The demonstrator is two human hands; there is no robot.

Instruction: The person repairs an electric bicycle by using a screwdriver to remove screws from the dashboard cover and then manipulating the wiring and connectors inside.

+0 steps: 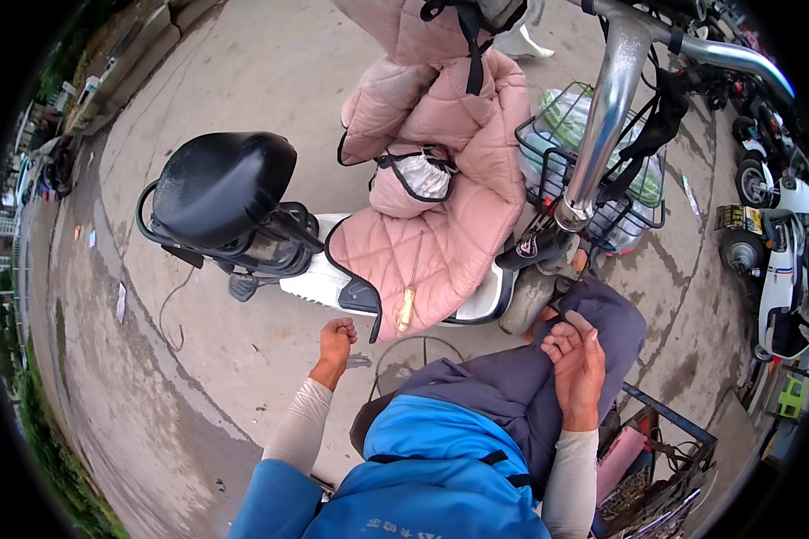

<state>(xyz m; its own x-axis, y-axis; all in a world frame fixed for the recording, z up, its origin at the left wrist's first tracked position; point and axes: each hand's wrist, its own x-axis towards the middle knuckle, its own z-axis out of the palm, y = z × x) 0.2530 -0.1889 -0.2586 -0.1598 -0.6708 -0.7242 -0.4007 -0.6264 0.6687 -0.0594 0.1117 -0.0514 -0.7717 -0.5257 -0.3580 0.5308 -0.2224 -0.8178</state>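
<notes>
My left hand hovers beside the near side of a white electric scooter, its fingers curled in and nothing visible in them. Over my right knee, my right hand is turned palm up, fingers loosely bent and thumb apart, holding nothing. A pink quilted wind-guard blanket drapes over the scooter's footwell. On it lies a screwdriver with a yellowish handle, its thin shaft pointing away from me. A pink hand muff with a pale lining hangs on the blanket. The black seat stands left.
Chrome handlebars rise at the upper right, above a black wire basket with plastic-wrapped green things inside. A metal-framed box with a pink piece and loose parts stands by my right arm. Parked scooters line the far right.
</notes>
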